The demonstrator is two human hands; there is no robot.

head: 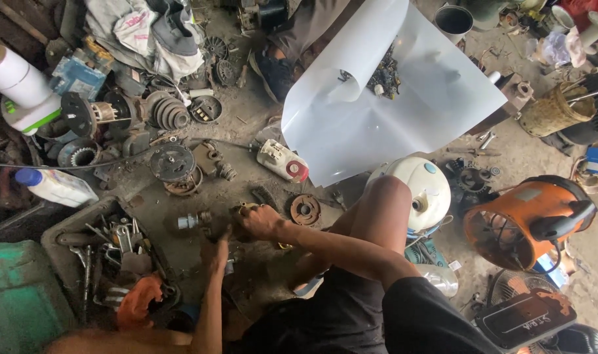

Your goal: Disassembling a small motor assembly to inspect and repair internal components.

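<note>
I am crouched over a dirty workshop floor. My right hand (pixel 259 221) is closed over a small greasy metal part (pixel 236 211) low on the ground. My left hand (pixel 215 252) sits just below it, fingers curled against the same dark part; what it grips is hard to make out. A short metal shaft piece (pixel 192 220) lies just left of both hands. A rusty round flange (pixel 305 209) rests to the right of my right hand.
A tray of wrenches and tools (pixel 109 246) stands at left, beside a green box (pixel 20 298). Motor parts and pulleys (pixel 171 164) litter the floor above. A white plastic sheet (pixel 384 92), white tank (pixel 420 187) and orange fan (pixel 528 219) lie right.
</note>
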